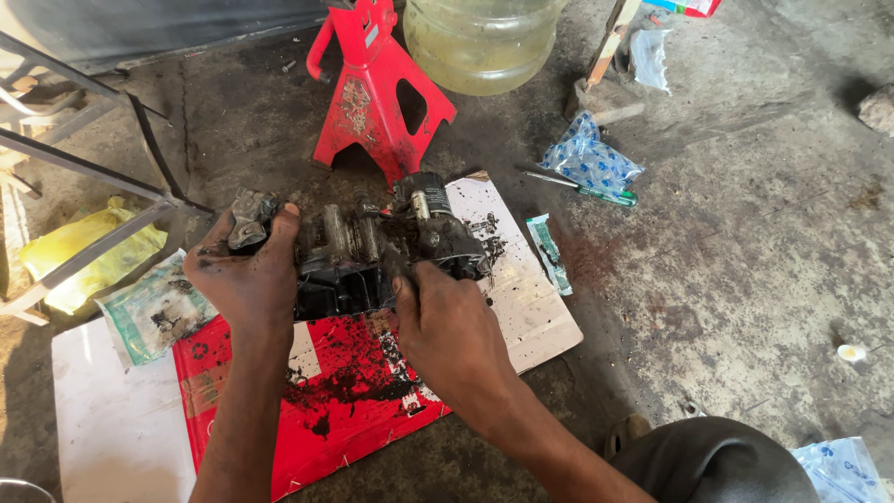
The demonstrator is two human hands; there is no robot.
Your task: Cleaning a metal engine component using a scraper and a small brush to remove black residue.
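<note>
A greasy black metal engine part (372, 247) with several pale cylinders on top lies on a red and white cardboard sheet (326, 410) on the floor. My left hand (247, 275) grips its left end, with a dirty grey rag (250, 216) at the fingertips. My right hand (447, 321) presses on the near right side of the part, fingers closed around its edge. Both hands are smeared with black oil.
A red jack stand (372, 93) stands just behind the part, a large clear plastic bottle (480, 42) beyond it. A green-handled screwdriver (587, 191), plastic bags (589, 158) and a small packet (549, 251) lie right. A metal frame (84, 168) and yellow bag (84, 251) sit left.
</note>
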